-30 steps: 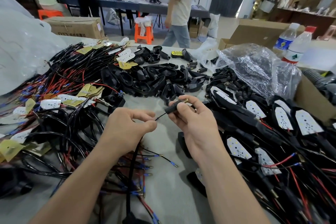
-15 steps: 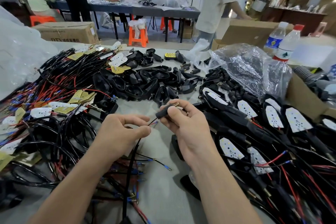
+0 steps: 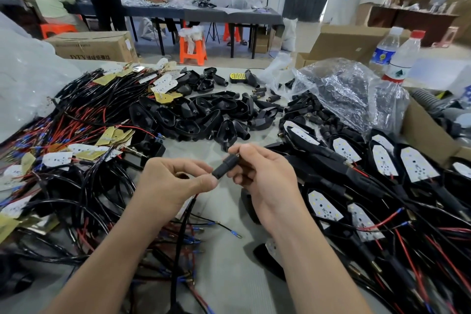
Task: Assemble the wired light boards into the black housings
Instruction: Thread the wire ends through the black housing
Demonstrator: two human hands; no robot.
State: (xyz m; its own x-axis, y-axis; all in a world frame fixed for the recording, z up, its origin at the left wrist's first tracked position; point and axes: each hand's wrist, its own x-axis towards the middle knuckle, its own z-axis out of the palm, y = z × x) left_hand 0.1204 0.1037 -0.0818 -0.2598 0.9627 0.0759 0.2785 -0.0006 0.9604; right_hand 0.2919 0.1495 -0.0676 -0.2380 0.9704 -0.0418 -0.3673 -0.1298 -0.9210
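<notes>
My right hand pinches a small black tubular stem piece above the table's middle. My left hand meets its lower end, fingers curled round a black sheathed cable that hangs down toward me. A heap of empty black housings lies behind my hands. Loose wired light boards with red and black leads are piled at the left. Housings fitted with white light boards lie at the right.
A crumpled plastic bag with small black parts sits at the back right, beside two water bottles and a cardboard box. Another box stands behind the table's left. People work at a far table.
My hands have come closer together: the wire gap between them has gone, and the left fingers now touch the stem piece's end. The camera view shifted slightly.
</notes>
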